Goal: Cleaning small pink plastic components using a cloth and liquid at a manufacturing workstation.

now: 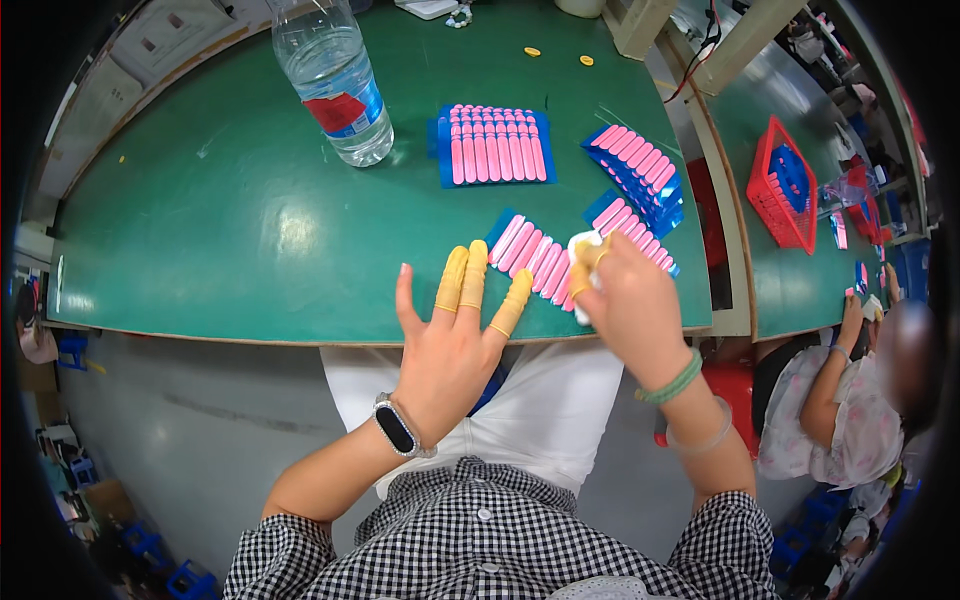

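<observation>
Right before me on the green table lies a blue sheet bearing a row of long pink pieces point(527, 250). My left hand point(452, 325) is spread flat at the table's front edge, yellow finger cots on several fingers, its fingertips beside that sheet's left end. My right hand point(632, 305), also in yellow finger cots, pinches a white cloth or pad point(582, 312) and presses it on the pink pieces near the sheet's right end. Farther right, fanned blue sheets with pink pieces point(637, 165) overlap. A stack of similar sheets point(497, 150) sits farther back.
A clear water bottle point(340, 95) stands on the green table point(230, 250) at back left. Two loose yellow finger cots point(532, 52) lie at the back. On a neighbouring table at right is a red basket point(775, 190), with another person point(840, 420) seated there.
</observation>
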Demonstrator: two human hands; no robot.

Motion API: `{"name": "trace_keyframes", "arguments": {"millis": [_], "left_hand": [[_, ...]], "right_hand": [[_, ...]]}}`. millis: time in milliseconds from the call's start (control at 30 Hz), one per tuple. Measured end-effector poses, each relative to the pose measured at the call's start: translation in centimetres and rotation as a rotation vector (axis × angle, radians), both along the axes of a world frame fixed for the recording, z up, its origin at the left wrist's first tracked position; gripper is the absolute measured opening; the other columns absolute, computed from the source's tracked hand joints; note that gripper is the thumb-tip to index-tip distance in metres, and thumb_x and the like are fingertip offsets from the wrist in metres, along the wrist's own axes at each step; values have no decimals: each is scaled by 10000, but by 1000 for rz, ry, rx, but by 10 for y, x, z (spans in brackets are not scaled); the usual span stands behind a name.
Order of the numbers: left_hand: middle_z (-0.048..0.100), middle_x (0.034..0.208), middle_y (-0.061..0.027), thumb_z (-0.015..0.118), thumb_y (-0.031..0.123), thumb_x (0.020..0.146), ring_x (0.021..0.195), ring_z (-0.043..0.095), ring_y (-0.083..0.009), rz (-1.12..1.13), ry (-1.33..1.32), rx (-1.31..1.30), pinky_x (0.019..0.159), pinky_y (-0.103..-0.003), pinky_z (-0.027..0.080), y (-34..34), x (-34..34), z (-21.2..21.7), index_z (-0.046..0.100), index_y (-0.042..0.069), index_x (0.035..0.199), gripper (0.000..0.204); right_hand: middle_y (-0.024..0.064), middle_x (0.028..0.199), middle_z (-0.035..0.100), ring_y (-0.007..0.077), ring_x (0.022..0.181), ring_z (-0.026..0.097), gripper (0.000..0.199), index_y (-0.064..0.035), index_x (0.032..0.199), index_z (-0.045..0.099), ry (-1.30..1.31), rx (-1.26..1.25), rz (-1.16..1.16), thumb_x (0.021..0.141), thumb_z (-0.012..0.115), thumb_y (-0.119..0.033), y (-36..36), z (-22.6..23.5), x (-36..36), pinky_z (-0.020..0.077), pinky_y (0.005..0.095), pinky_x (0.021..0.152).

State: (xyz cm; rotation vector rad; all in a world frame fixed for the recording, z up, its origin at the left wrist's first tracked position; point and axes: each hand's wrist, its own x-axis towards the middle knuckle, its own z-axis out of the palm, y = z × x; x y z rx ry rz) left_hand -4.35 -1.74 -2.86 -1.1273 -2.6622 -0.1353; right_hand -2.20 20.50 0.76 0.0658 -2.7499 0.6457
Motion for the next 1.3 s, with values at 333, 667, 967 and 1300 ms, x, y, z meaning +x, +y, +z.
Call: {"name": "trace_keyframes", "arguments": {"millis": [333, 667, 967, 1300], "left_hand": [[439, 1547, -272, 688, 288, 882, 1417, 462, -349, -11, 6, 20, 1159, -737, 97, 1, 1, 0, 564, 290, 1488, 619], [453, 1535, -272, 685, 308, 907, 1408, 474, -353, -1, 10, 45, 1148, -738, 146, 1, 1, -3, 588, 314, 1457, 558], [455, 1527, -281, 704, 327, 908, 1409, 464, -357, -5, -29, 50, 1155, -723, 150, 1, 0, -1, 581, 395, 1451, 561], [455, 1520, -290, 721, 357, 896, 1410, 452, -374, -11, -46, 51, 1155, -718, 168, 3, 1, 0, 584, 427, 1440, 565]], "right_hand": [[114, 881, 616, 315, 736, 669, 189, -6, 844, 699, -108, 131, 99, 807, 768, -178, 10, 13, -11, 554, 424, 653], [121, 908, 586, 302, 649, 652, 185, -24, 789, 680, -48, 285, 137, 778, 779, -180, 0, 9, 1, 539, 414, 591], [94, 915, 609, 285, 660, 672, 172, -15, 794, 693, -40, 341, 113, 801, 773, -167, 12, 13, -4, 542, 406, 598], [89, 883, 582, 246, 621, 645, 140, -43, 780, 675, -60, 383, 142, 734, 760, -144, 4, 16, 15, 523, 380, 560]]}}
